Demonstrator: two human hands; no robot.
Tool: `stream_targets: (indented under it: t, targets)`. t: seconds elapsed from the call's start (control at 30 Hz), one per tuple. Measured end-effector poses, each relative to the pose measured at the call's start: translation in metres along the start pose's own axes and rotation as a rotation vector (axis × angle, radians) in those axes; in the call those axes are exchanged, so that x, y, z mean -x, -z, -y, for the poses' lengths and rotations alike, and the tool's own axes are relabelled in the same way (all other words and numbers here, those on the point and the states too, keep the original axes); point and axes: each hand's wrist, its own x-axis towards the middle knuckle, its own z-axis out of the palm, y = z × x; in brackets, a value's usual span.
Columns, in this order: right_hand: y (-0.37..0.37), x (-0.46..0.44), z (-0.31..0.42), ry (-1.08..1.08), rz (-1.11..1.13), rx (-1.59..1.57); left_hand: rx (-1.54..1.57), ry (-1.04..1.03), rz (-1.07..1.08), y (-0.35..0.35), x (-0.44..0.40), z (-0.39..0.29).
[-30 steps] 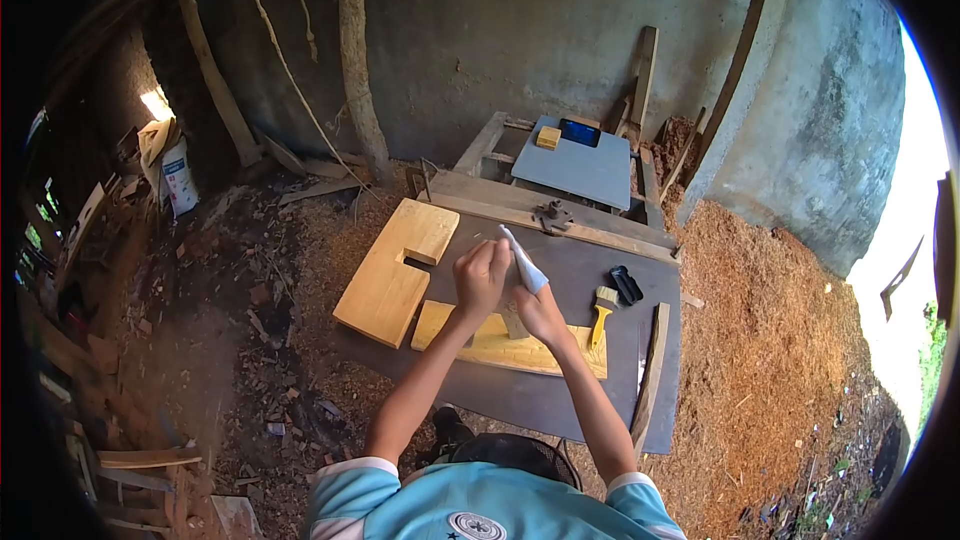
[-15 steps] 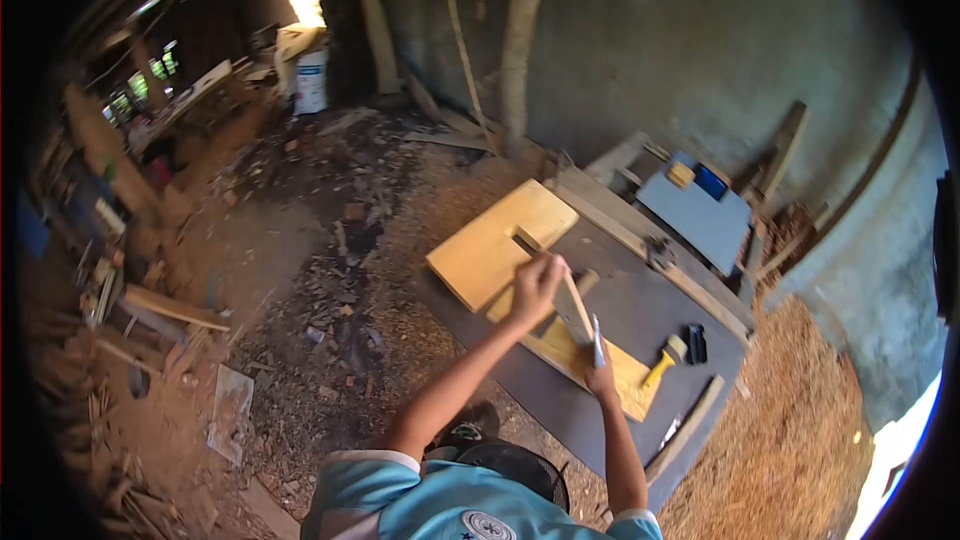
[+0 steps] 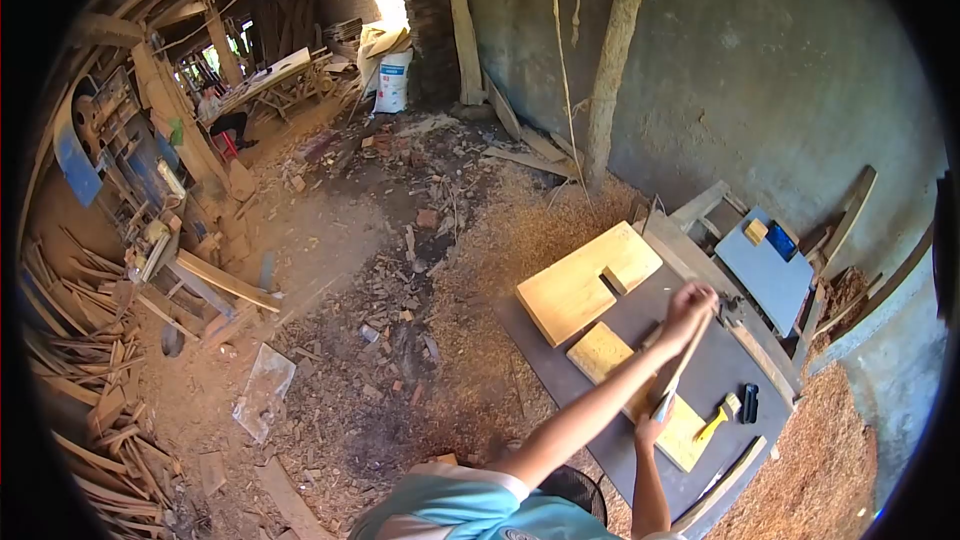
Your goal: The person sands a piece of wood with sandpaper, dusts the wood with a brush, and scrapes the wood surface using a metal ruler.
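Wooden strip [image 3: 688,357] slants between the two hands, its upper end in the left fingers and its lower part at the right fingers. The left hand [image 3: 690,308] is closed round that upper end, hiding the tip. The right hand [image 3: 650,430] looks closed on a pale sheet [image 3: 662,405] set against the strip; it is small and partly covered, so how each finger presses cannot be told, and the strip's lower tip is hidden.

To the left of the right fingers, a yellowish plank [image 3: 600,349] lies on the desk [image 3: 545,365], partly covered by the left forearm. Left of the left fingers lies a slotted board [image 3: 585,285]. Near the right fingers, on their right, are a yellow-handled brush [image 3: 716,422] and a black case [image 3: 749,404].

Well away to the left of both hands, a white sack [image 3: 392,88] bears blue print too small to read. The crest on the shirt [image 3: 470,500] is cut off by the lower edge.
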Motion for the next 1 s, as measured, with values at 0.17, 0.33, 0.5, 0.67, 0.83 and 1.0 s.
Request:
stream_targets:
  t: [0.17,0.33,0.5,0.67,0.83,1.0]
  targets:
    - [0.0,0.002,-0.04,0.031,0.087,-0.087,-0.259,-0.237,0.175,-0.03,0.021,-0.001]
    - [0.0,-0.003,-0.059,0.187,0.181,-0.025,-0.4,-0.369,0.177,-0.033,0.02,0.01]
    - [0.006,0.002,-0.017,0.179,0.081,-0.091,-0.101,-0.049,0.238,-0.033,0.008,0.019]
    - [0.018,-0.014,-0.011,-0.137,0.142,-0.124,-0.221,0.072,0.43,-0.017,0.011,-0.009]
    - [0.048,-0.077,0.007,-0.448,0.316,-0.079,-0.155,0.107,0.418,-0.007,0.015,-0.018]
    - [0.093,-0.12,-0.007,-0.568,0.256,-0.357,-0.191,0.109,0.422,-0.007,0.011,-0.019]
